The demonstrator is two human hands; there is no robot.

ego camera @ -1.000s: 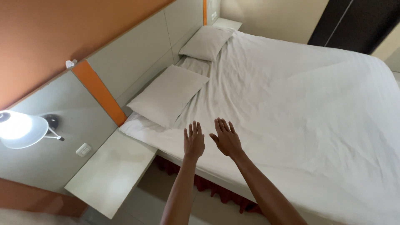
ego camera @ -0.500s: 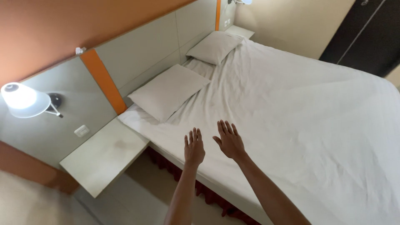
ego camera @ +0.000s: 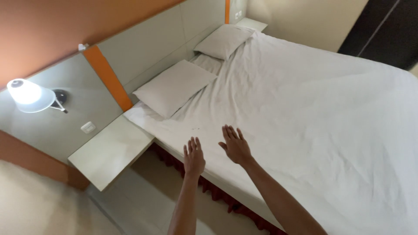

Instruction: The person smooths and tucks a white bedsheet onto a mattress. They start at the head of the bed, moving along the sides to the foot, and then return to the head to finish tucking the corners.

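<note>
Two bare hands reach out over the near edge of the bed [ego camera: 331, 143], both flat with fingers spread and holding nothing. Left hand [ego camera: 194, 157] hovers at the mattress edge, above the gap between bed and shelf [ego camera: 109, 150]. Right hand [ego camera: 235, 146] is just beside it, palm down over the white sheet [ego camera: 305, 109]; whether it touches the sheet cannot be told. The sheet is spread across the bed with light creases. One pillow [ego camera: 174, 87] lies near the hands by the headboard [ego camera: 143, 52]; a second pillow [ego camera: 224, 40] lies farther along. A lit lamp [ego camera: 26, 95] is fixed on the wall above the shelf.
</note>
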